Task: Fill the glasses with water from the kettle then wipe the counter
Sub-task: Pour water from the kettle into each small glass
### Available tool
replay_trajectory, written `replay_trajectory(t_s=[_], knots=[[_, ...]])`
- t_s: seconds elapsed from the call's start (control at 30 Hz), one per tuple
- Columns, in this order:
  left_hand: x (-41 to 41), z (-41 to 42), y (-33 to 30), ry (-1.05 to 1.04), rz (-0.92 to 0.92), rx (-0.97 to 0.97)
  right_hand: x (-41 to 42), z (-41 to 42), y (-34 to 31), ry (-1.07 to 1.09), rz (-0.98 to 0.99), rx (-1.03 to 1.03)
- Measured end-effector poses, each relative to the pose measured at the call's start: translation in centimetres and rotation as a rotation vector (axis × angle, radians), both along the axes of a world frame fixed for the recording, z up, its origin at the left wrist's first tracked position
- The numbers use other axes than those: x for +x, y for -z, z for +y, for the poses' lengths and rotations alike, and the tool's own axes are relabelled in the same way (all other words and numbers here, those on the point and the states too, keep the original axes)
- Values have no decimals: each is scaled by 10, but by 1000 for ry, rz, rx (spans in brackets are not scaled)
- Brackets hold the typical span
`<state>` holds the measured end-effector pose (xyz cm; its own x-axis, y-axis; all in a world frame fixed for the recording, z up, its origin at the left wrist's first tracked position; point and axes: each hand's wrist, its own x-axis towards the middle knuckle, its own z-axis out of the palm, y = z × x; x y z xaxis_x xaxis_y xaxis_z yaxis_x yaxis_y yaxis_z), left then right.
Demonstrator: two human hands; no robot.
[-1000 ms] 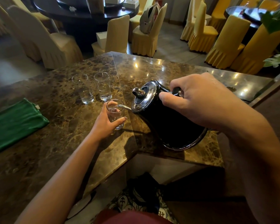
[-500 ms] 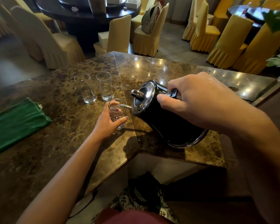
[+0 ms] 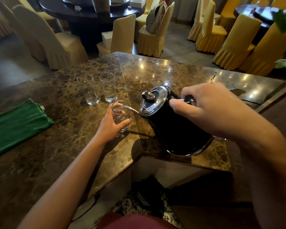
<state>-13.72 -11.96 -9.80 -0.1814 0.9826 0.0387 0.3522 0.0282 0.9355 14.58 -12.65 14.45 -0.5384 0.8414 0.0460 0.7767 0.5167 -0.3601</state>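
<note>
- Three glasses on counter (image 3: 40, 154): one (image 3: 120, 115) at centre under spout (image 3: 130, 109), two more at 11 o'clock, left (image 3: 89, 90) and right (image 3: 108, 87), touching or nearly so, each with some water low down.
- Kettle (image 3: 172, 129) at 3 o'clock of held glass, tilted toward 9 o'clock, thin spout reaching over rim; lid (image 3: 153, 100) on.
- Left hand (image 3: 111, 127) wrapped round lower half of glass, steadying it on marble.
- Right hand (image 3: 210, 109) clenched on kettle handle (image 3: 188, 98), thumb forward.
- Best kept slow: spout tip inside rim, tilt raised gently, stream watched, stopped short of brim; level in held glass hard to read from here.
- Glass sits near slab seam, so worth holding firm against tipping.
- Green cloth (image 3: 18, 124) at 9 o'clock, folded, untouched, ready for wiping.
- Wet patch (image 3: 237, 91) at 2 o'clock, likely a spill.
</note>
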Motion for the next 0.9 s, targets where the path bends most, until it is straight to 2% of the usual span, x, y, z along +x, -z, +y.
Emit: replay_trajectory(t_s=[0.17, 0.33, 0.47, 0.53, 0.67, 0.9], knots=[[2, 0, 0, -9, -23, 8, 23, -4, 43, 116, 210, -24], [2, 0, 1, -15, -1, -7, 35, -28, 82, 291, 499, -154], [2, 1, -3, -30, 31, -28, 37, -41, 100, 304, 649, -182], [5, 6, -5, -39, -8, -29, 39, -42, 102, 334, 726, -210], [13, 36, -8, -118, 4, -20, 43, -43, 107, 420, 915, -288], [22, 100, -22, -185, 95, 13, 53, -48, 117, 501, 1108, -316]])
